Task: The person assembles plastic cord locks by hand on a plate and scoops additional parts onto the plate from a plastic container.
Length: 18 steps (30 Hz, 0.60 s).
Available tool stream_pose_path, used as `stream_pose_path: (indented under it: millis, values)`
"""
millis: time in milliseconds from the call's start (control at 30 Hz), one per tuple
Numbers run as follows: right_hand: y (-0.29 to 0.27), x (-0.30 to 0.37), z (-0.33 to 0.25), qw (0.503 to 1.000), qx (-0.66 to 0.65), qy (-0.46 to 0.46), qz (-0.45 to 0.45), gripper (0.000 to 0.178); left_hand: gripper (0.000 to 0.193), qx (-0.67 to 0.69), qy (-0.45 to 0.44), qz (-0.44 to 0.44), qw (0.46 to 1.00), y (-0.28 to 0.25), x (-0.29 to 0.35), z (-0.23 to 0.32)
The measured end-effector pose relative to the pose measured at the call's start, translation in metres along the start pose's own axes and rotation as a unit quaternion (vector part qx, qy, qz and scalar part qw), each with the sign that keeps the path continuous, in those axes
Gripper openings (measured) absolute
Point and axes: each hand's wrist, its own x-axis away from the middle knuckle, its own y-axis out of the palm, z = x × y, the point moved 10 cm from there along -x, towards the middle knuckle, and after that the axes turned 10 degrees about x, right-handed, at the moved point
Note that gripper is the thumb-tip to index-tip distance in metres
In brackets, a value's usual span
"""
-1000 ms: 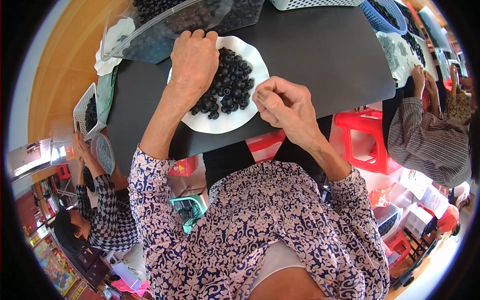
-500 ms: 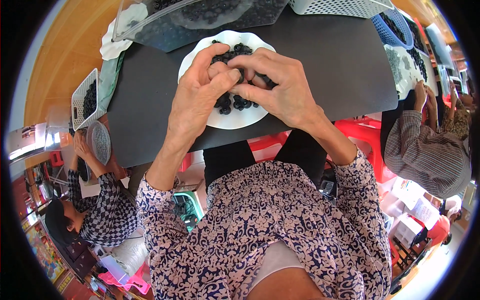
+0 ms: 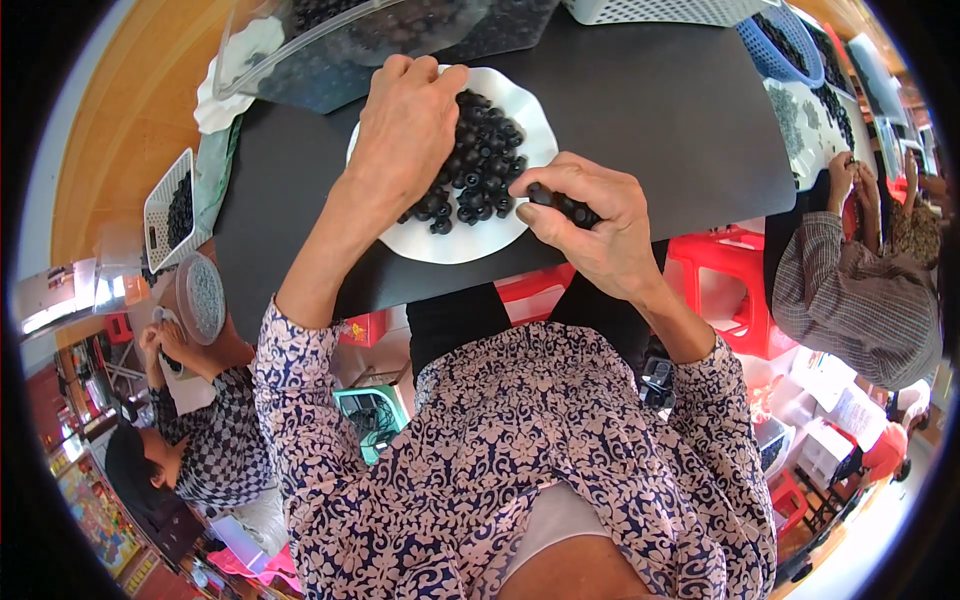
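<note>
A white plate [image 3: 515,95] with a wavy rim holds a heap of small black round parts [image 3: 485,150], several of them with holes in the middle. Over the plate's left side is my left hand [image 3: 405,125], back up and fingers curled; its fingertips are hidden, so what it may hold cannot be seen. To the right of the heap, my right hand [image 3: 600,220] grips a short row of black round parts [image 3: 565,203] lined up between thumb and curled fingers. The row's near end sticks out toward the plate.
A clear plastic bin [image 3: 350,60] of black parts stands behind the plate on the dark table [image 3: 660,120]. White baskets [image 3: 170,215] and a blue basket [image 3: 790,50] stand around. Co-workers sit at left [image 3: 220,430] and right [image 3: 850,290]. Red stools [image 3: 725,270] are below.
My hands have parted from over the plate's middle. The left moved up and left, the right moved down and right with the row of parts. The heap is now uncovered.
</note>
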Motion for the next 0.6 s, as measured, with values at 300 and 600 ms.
stream_pose_path:
  millis: [300,600]
  values:
    - [-0.002,0.010,0.044,0.951,-0.256,0.173,0.003,0.011,0.022,-0.053,-0.040,-0.154,0.986,0.031,-0.014,-0.017]
    - [0.002,-0.018,0.035,0.960,-0.234,0.151,0.023,0.015,0.022,0.004,-0.071,-0.151,0.986,0.027,-0.010,-0.021]
